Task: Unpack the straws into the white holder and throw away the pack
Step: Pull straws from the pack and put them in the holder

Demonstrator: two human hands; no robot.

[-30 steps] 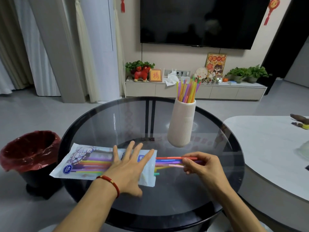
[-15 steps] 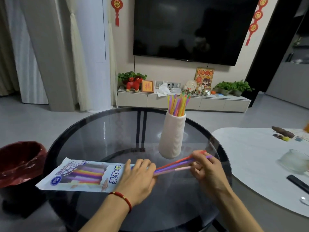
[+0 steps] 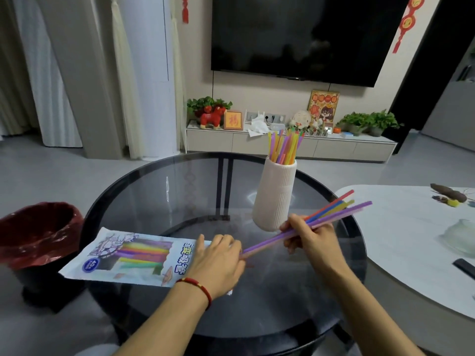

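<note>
The straw pack (image 3: 128, 255), a printed plastic bag with several coloured straws still inside, lies flat on the round glass table (image 3: 180, 188). My left hand (image 3: 218, 263) presses down on the pack's open right end, fingers curled over it. My right hand (image 3: 311, 237) grips a bundle of several coloured straws (image 3: 336, 209), tilted up to the right, their lower ends almost out of the pack's mouth. The white ribbed holder (image 3: 276, 196) stands upright just behind my right hand, with several straws sticking out of its top.
A bin with a red liner (image 3: 36, 235) stands on the floor left of the table. A white oval table (image 3: 411, 242) to the right carries a glass dish, a dark remote and small items. A TV cabinet lines the far wall.
My right hand has drawn the straw bundle further out of the pack and lifted it up to the right. My left hand has curled from flat onto the pack's end. The view has tilted up.
</note>
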